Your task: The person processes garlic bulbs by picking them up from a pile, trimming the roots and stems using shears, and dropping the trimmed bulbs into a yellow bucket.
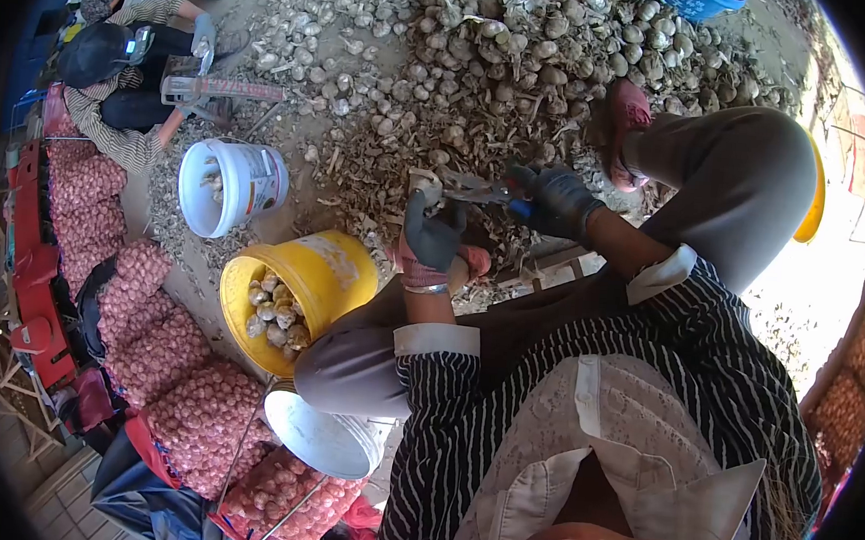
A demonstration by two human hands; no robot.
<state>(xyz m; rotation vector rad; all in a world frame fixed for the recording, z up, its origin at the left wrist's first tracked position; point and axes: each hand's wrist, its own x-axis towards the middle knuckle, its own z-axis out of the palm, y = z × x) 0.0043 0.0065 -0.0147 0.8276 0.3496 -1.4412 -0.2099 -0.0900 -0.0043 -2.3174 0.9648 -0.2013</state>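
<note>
My left hand (431,232), in a dark-palmed glove, is closed round a pale garlic bulb (425,185) in front of my knees. To its right, my right hand (556,200), also gloved, grips garlic shears (478,190) with blue on the handle. The blades point left and reach close to the bulb; whether they touch it is unclear. Below and left of my left hand, a tilted yellow bucket (352,266) holds several trimmed bulbs (279,311). Loose garlic and dry husks (380,156) lie on the ground around my hands.
A co-worker (114,92) sits at the upper left beside a small stool (224,89). A white bucket (222,190) stands left of the yellow one, another white bucket (326,433) below it. Filled garlic sacks (162,341) line the left. A blue tub (700,0) is at the top.
</note>
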